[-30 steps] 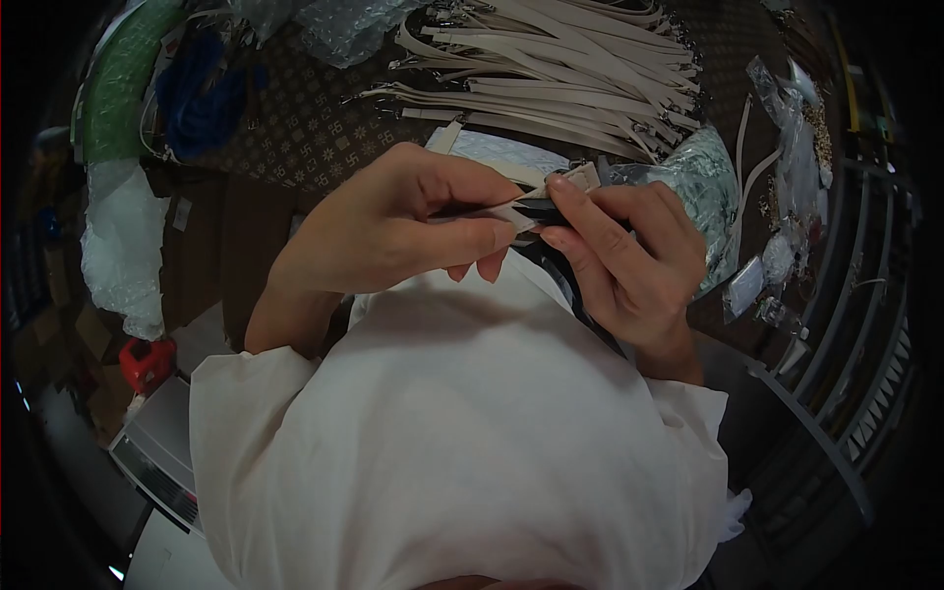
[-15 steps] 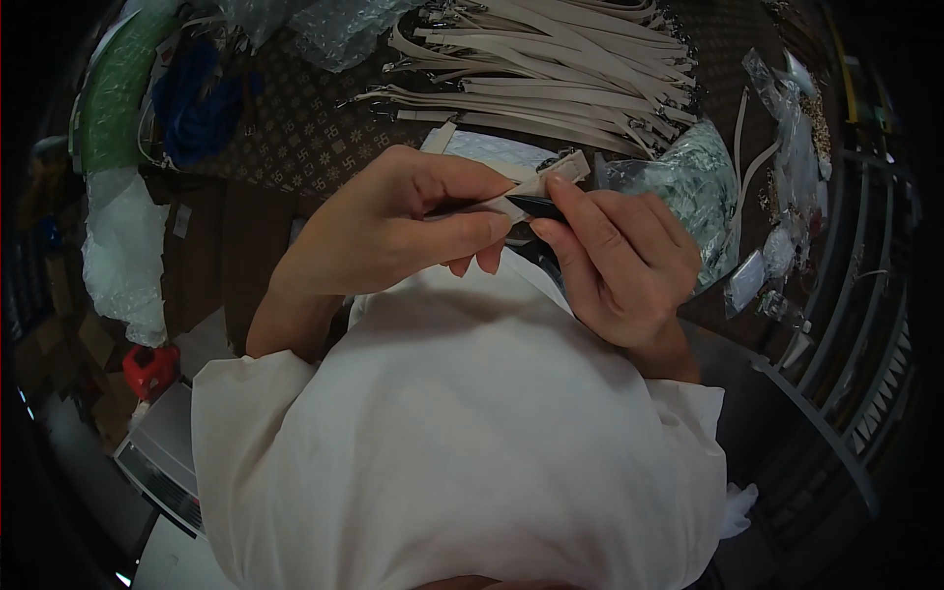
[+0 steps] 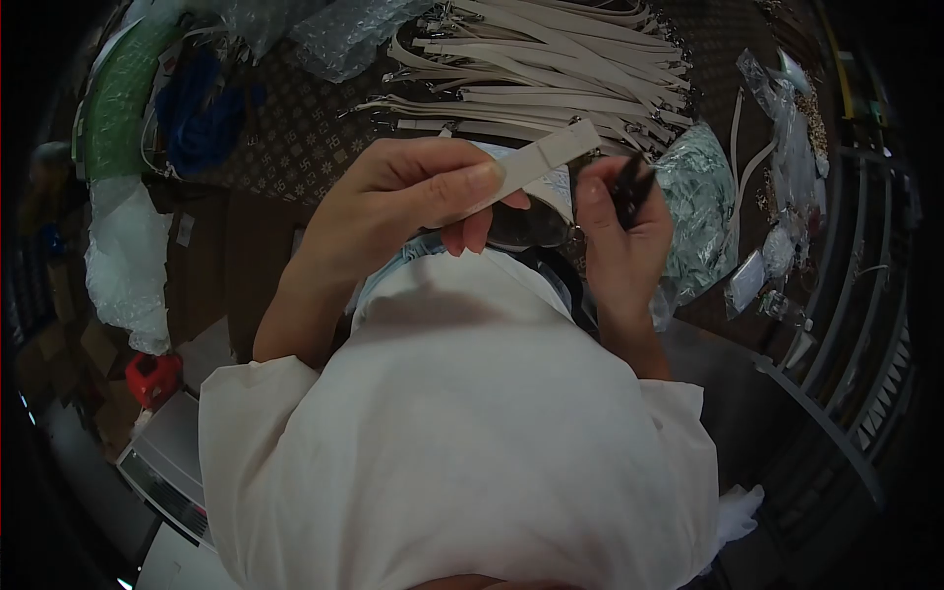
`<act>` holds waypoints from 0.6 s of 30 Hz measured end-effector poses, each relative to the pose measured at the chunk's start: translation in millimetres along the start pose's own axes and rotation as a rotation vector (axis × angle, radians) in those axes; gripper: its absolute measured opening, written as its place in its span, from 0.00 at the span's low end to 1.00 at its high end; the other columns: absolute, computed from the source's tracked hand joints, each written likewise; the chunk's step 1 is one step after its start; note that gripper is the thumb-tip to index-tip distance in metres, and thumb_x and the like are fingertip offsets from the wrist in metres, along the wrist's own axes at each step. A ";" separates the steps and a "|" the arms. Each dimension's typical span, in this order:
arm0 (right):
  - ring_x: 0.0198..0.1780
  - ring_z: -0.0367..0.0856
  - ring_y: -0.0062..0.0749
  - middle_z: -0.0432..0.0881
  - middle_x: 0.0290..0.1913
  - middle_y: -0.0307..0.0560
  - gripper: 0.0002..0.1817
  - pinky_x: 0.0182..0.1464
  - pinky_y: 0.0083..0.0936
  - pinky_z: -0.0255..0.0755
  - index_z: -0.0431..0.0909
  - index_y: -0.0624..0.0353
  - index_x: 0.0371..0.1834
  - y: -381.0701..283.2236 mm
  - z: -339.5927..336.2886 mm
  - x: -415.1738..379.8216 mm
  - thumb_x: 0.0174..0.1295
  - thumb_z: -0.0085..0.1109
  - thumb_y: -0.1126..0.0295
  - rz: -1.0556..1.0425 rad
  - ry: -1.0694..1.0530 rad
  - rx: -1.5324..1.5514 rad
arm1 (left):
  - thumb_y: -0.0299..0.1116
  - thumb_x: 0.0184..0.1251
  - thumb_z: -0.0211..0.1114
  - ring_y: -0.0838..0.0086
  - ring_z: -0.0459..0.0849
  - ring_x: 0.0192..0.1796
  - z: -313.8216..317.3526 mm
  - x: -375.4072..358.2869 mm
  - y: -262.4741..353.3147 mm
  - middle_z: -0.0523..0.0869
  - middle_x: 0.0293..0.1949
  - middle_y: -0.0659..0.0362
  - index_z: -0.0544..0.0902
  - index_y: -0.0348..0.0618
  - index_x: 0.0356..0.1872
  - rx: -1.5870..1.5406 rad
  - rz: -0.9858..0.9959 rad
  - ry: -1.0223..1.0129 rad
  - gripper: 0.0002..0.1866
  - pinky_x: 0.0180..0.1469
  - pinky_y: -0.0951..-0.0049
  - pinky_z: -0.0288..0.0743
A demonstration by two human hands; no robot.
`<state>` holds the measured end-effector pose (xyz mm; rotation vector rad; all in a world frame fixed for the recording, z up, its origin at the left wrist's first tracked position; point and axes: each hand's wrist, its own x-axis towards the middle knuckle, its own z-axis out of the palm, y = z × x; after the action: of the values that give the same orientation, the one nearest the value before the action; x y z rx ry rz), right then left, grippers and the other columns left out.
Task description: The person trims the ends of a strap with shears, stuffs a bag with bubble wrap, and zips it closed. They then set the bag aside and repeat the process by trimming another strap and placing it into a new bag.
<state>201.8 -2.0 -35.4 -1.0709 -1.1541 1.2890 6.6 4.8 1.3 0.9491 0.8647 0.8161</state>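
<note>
My left hand (image 3: 423, 192) pinches a flat cream strap (image 3: 551, 152) between thumb and fingers; its end points up and to the right. Just right of the strap, my right hand (image 3: 624, 221) is closed around a small dark tool (image 3: 632, 187), blurred, its tips pointing up. Beyond both hands lies a pile of cream straps (image 3: 551, 59) with metal clips at their ends. Part of a pale blue-white packet (image 3: 560, 187) shows behind the held strap.
A bag of greenish pieces (image 3: 698, 197) lies right of my right hand. Clear plastic wrap (image 3: 344, 39), a blue bundle (image 3: 202, 118) and a green roll (image 3: 123, 108) are at the upper left. A metal rack (image 3: 836, 393) stands at right, a red object (image 3: 153, 379) lower left.
My right hand has moved away from the strap to the right with the dark tool, which now points up. My left hand has shifted slightly, and more of the strap's flat face shows.
</note>
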 end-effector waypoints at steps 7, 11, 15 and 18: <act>0.30 0.70 0.13 0.77 0.29 0.36 0.11 0.34 0.11 0.66 0.76 0.66 0.39 0.9 19.5 3.9 0.60 0.59 0.68 0.077 -0.194 0.423 | 0.33 0.64 0.56 0.80 0.74 0.21 8.0 4.9 -4.4 0.76 0.18 0.61 0.81 0.32 0.32 0.188 0.049 0.012 0.12 0.25 0.82 0.67; 0.28 0.71 0.13 0.78 0.27 0.38 0.12 0.31 0.11 0.65 0.76 0.66 0.40 -9.8 15.9 20.5 0.59 0.60 0.67 -0.069 -0.020 0.401 | 0.27 0.56 0.63 0.80 0.74 0.23 13.7 16.5 -4.1 0.77 0.26 0.63 0.83 0.40 0.35 0.807 0.875 0.419 0.06 0.24 0.83 0.69; 0.25 0.69 0.13 0.77 0.25 0.38 0.13 0.26 0.10 0.61 0.76 0.65 0.36 -12.6 18.9 21.1 0.57 0.62 0.65 -0.133 -0.006 0.380 | 0.23 0.51 0.65 0.75 0.77 0.28 -3.7 11.9 6.7 0.77 0.32 0.56 0.82 0.38 0.38 1.187 1.072 0.263 0.11 0.28 0.78 0.71; 0.23 0.68 0.13 0.75 0.22 0.36 0.13 0.24 0.10 0.59 0.75 0.62 0.28 -13.5 25.2 22.9 0.57 0.63 0.63 -0.158 0.052 0.360 | 0.22 0.51 0.63 0.74 0.77 0.27 -2.8 11.3 21.0 0.77 0.30 0.56 0.82 0.37 0.36 1.330 0.944 0.180 0.09 0.27 0.78 0.70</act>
<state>177.5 19.4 -18.1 -0.7292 -0.9042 1.2764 4.7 23.1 16.7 2.6103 1.1057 1.0928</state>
